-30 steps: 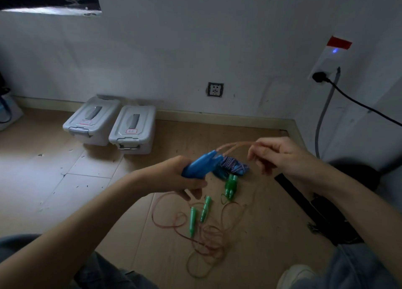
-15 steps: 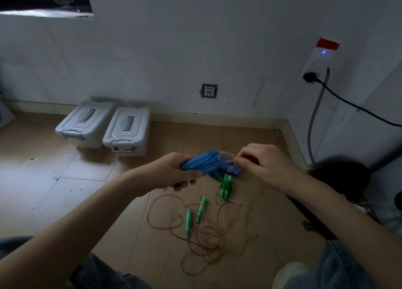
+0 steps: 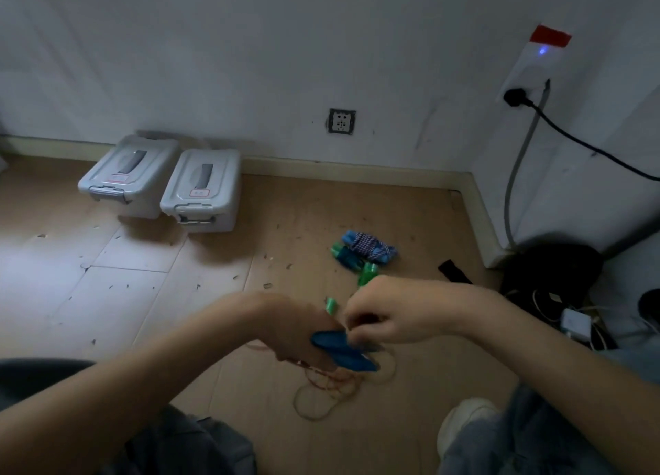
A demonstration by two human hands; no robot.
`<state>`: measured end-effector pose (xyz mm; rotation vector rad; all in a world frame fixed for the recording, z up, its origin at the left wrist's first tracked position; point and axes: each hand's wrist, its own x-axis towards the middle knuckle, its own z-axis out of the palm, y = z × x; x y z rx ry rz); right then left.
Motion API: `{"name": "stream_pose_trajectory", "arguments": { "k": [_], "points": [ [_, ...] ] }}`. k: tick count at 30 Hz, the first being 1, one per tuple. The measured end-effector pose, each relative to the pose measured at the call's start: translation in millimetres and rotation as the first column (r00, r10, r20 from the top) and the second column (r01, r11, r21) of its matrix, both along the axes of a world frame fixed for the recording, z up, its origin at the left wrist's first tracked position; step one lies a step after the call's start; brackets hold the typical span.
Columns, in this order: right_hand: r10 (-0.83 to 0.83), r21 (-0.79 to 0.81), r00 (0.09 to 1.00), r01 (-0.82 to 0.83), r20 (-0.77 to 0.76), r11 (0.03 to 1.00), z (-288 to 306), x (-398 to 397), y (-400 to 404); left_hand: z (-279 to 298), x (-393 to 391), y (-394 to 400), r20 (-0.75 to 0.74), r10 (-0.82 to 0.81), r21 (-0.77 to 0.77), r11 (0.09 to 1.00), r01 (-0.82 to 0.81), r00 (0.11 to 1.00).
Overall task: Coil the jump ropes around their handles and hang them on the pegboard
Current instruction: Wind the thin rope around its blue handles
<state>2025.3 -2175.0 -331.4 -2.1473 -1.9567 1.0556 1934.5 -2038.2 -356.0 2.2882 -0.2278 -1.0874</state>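
My left hand (image 3: 296, 331) grips a pair of blue jump-rope handles (image 3: 343, 351) low over the floor. My right hand (image 3: 389, 313) is right against their upper end, fingers curled and pinching the thin pinkish rope there. That rope (image 3: 321, 385) trails below in loose loops on the floor. A coiled rope with blue handles and patterned cord (image 3: 369, 246) lies farther back, with green handles (image 3: 368, 272) beside it. Another green handle (image 3: 331, 305) peeks out between my hands. No pegboard is in view.
Two grey lidded boxes (image 3: 168, 181) stand against the wall at left. A black bag, cables and a white adapter (image 3: 575, 322) crowd the right corner. A wall socket (image 3: 341, 120) and a plugged black cord (image 3: 585, 142) are on the walls. My knees and shoe (image 3: 464, 421) frame the bottom.
Both hands have dropped lower toward the floor with the blue handles. The view has tilted down, so the coiled blue rope now lies uncovered behind my hands.
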Motion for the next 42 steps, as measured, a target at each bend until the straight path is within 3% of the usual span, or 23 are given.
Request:
{"name": "stream_pose_trajectory", "arguments": {
  "k": [3, 8, 11, 14, 16, 18, 21, 23, 25, 27, 28, 31, 33, 35, 36, 39, 42],
  "points": [
    [-0.15, -0.012, 0.939, 0.154, -0.308, 0.988, 16, 14, -5, 16, -3, 5, 0.009, -0.019, -0.135, 0.991, 0.021, 1.0],
    [-0.305, 0.03, 0.655, 0.448, -0.691, 0.894, 27, 28, -17, 48, 0, 10, 0.275, 0.103, -0.359, 0.933, 0.002, 0.956],
    [-0.355, 0.003, 0.484, 0.594, -0.8, 0.804, 23, 28, -16, 57, 0, 15, 0.453, 0.245, -0.376, 0.924, -0.066, 0.857],
    [-0.378, -0.022, 0.38, 0.68, -0.844, 0.733, 21, 26, -12, 56, 1, 15, 0.594, 0.352, -0.346, 0.924, -0.165, 0.724],
    [-0.397, -0.056, 0.332, 0.704, -0.856, 0.708, 18, 24, -12, 60, 1, 16, 0.609, 0.458, -0.454, 0.871, -0.189, 0.648],
    [-0.421, -0.072, 0.325, 0.715, -0.847, 0.696, 13, 23, -12, 64, 1, 16, 0.557, 0.554, -0.597, 0.785, -0.164, 0.619],
    [-0.447, -0.071, 0.366, 0.704, -0.816, 0.707, 12, 24, -13, 64, 1, 15, 0.578, 0.557, -0.603, 0.784, -0.148, 0.597],
    [-0.453, -0.086, 0.37, 0.69, -0.811, 0.718, 12, 25, -13, 63, 3, 17, 0.522, 0.632, -0.63, 0.738, -0.24, 0.574],
    [-0.424, -0.092, 0.299, 0.716, -0.855, 0.692, 9, 23, -11, 62, 5, 21, 0.461, 0.712, -0.66, 0.674, -0.331, 0.53],
    [-0.329, -0.061, 0.207, 0.759, -0.921, 0.648, 7, 22, -7, 63, 7, 24, 0.454, 0.724, -0.66, 0.665, -0.35, 0.52],
    [-0.307, -0.011, 0.242, 0.77, -0.92, 0.638, 8, 21, -5, 62, 8, 25, 0.432, 0.739, -0.672, 0.646, -0.362, 0.516],
    [-0.403, 0.19, 0.524, 0.755, -0.75, 0.628, 12, 14, -2, 55, 12, 38, 0.296, 0.863, -0.713, 0.485, -0.506, 0.41],
    [-0.433, 0.127, 0.489, 0.761, -0.757, 0.636, 12, 12, -2, 45, 14, 53, 0.317, 0.9, -0.655, 0.436, -0.617, 0.299],
    [-0.412, -0.017, 0.37, 0.727, -0.833, 0.687, 15, 12, -2, 33, 14, 67, 0.507, 0.826, -0.469, 0.503, -0.726, 0.245],
    [-0.404, -0.059, 0.342, 0.698, -0.848, 0.714, 17, 12, -3, 26, 14, 71, 0.619, 0.737, -0.318, 0.549, -0.773, 0.269],
    [-0.38, -0.063, 0.374, 0.637, -0.846, 0.769, 18, 14, -5, 3, 11, 63, 0.742, 0.418, 0.176, 0.633, -0.754, 0.524],
    [-0.441, -0.065, 0.376, 0.697, -0.815, 0.714, 14, 22, -4, -22, 7, 28, 0.64, 0.109, 0.465, 0.733, -0.496, 0.761]
  ]
}}
